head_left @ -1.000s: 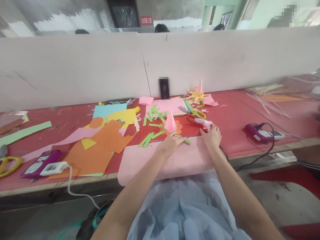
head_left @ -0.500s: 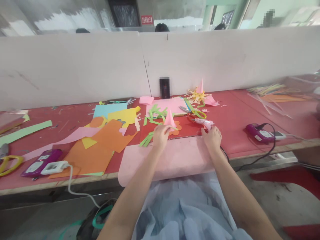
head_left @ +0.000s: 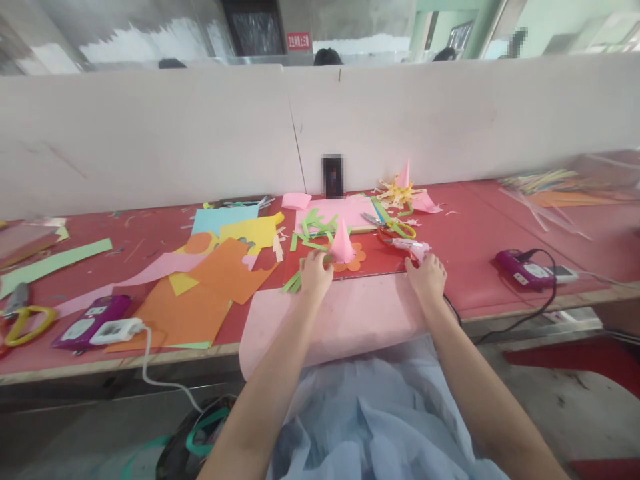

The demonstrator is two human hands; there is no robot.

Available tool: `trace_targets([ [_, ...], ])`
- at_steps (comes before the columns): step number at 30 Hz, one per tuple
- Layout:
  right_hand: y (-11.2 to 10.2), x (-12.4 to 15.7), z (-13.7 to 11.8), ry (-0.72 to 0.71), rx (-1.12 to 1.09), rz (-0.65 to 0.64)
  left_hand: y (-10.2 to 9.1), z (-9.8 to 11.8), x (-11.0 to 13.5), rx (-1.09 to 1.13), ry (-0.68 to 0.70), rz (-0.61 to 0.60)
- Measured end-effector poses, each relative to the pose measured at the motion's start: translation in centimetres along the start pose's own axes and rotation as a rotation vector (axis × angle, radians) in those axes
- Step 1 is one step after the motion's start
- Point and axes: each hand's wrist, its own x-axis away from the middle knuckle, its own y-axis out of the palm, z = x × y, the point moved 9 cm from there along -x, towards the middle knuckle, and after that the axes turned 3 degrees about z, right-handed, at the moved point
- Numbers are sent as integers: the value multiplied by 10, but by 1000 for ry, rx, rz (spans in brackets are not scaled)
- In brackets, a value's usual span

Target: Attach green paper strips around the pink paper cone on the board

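Cone [head_left: 343,244] stands upright, likely thanks to its broad base, beside the left hand [head_left: 315,275], with the right hand [head_left: 429,275] near the glue gun [head_left: 414,247]; whether any curled fingers pinch anything, I cannot tell.

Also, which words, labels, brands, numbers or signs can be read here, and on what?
Red sign on the far wall: seems to read "卫生间请上三楼", but blurred, so uncertain.
Left purple box: markings too small to read.
Right purple box: markings too small to read.
I can read nothing else.
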Motion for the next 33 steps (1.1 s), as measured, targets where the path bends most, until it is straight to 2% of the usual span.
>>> trace_targets([
  [3,1,-1,1,9,-7,-6,5,1,2,-58,7,-49],
  [12,0,-4,4,38,-152,12,5,5,4,-144,-1,-62],
  [16,-7,-4,-5,-33,-268,38,9,9,5,-172,16,-71],
  [21,-9,1,-21,-101,-359,-21,17,10,6,-187,42,-72],
  [27,-7,15,-43,-204,-297,-117,20,16,7,-169,71,-55],
  [33,-11,26,-60,-316,-283,-132,18,20,8,-129,46,-62],
])
